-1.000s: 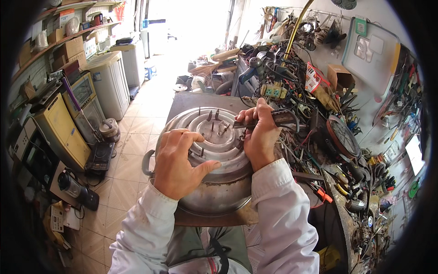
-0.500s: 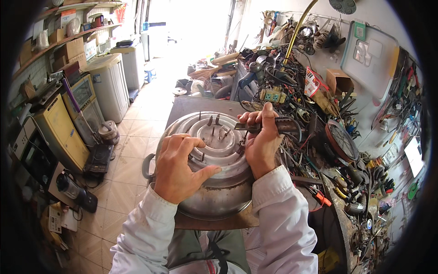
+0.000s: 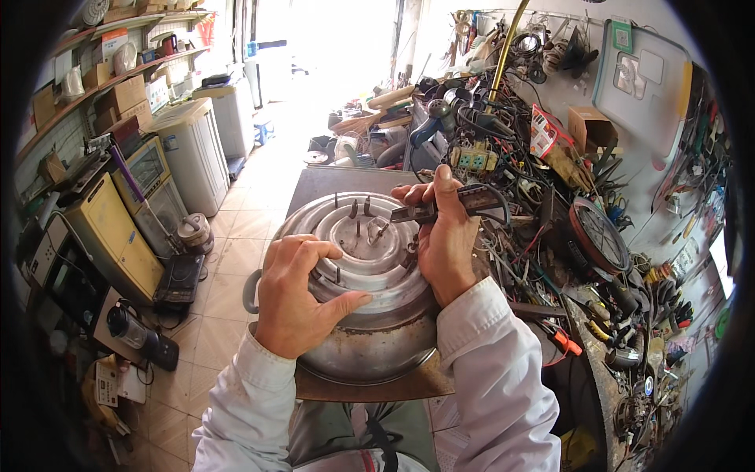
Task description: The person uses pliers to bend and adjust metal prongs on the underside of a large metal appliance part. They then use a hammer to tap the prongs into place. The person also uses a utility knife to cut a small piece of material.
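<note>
A round, dull metal vessel [image 3: 362,346] lies in front of me, its ringed face up. Several dark pegs and a looped wire [image 3: 377,230] stand out of that face. Across the left part of its rings rests my left hand [image 3: 297,295], thumb and index finger apart and holding nothing. My right hand [image 3: 447,252], at the right rim, is closed around a dark hand tool [image 3: 484,198] with a narrow metal tip. The tip points left, near the looped wire; whether they touch I cannot tell. The tool's exact kind is unclear.
The vessel sits on a small brown table [image 3: 326,182]. A heap of cables and tools [image 3: 511,157] covers the bench at the right. Along the left stand a yellow cabinet [image 3: 118,236], a washing machine [image 3: 193,149] and a blender [image 3: 130,326].
My right hand has moved slightly up and left, and the tool's tip has shifted left over the rings. The left hand stays on the vessel. The view has tilted a little.
</note>
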